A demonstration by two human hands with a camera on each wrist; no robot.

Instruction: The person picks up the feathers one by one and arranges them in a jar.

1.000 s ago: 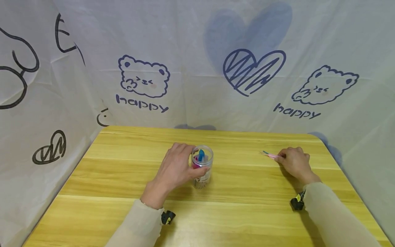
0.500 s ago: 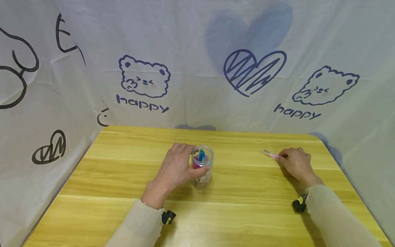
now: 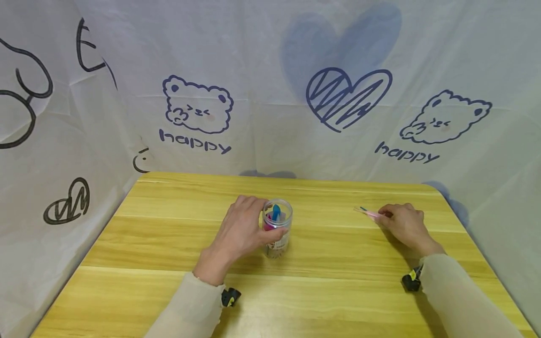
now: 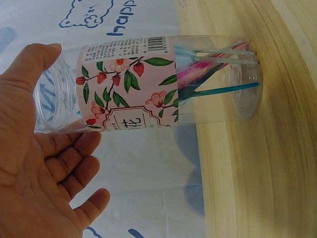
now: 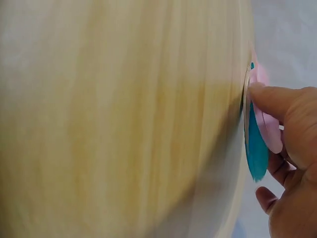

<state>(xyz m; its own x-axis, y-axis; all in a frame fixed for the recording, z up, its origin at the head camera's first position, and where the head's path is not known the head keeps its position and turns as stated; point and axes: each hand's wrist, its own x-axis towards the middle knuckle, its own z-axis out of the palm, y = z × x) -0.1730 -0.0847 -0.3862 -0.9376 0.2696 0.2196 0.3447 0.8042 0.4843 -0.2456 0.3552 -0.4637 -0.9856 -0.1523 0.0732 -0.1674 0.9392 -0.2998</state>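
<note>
A clear plastic jar (image 4: 213, 109) with a pink floral label stands upright on the table, mouth uncovered. My left hand (image 3: 241, 225) grips it near the rim between thumb and index finger; the other fingers hang loosely behind it. Inside are several thin-stemmed pieces, among them one with a rounded blue end (image 3: 276, 212) showing at the mouth. At the right, my right hand (image 3: 403, 224) pinches a small bunch of flat, long-oval pieces, a pink piece (image 5: 270, 130) and a teal piece (image 5: 256, 148), between thumb and fingers. Their thin ends point left, low over the table, in the head view.
The yellow wood-grain table (image 3: 321, 286) runs back to a white cloth (image 3: 270, 131) with drawn bears and hearts. More cloth hangs at the left and right sides. A small black camera (image 3: 230, 297) sits at the left wrist.
My right hand has shifted only slightly, and the tips of the pieces it holds wavered a little. My left hand and the jar have stayed in place.
</note>
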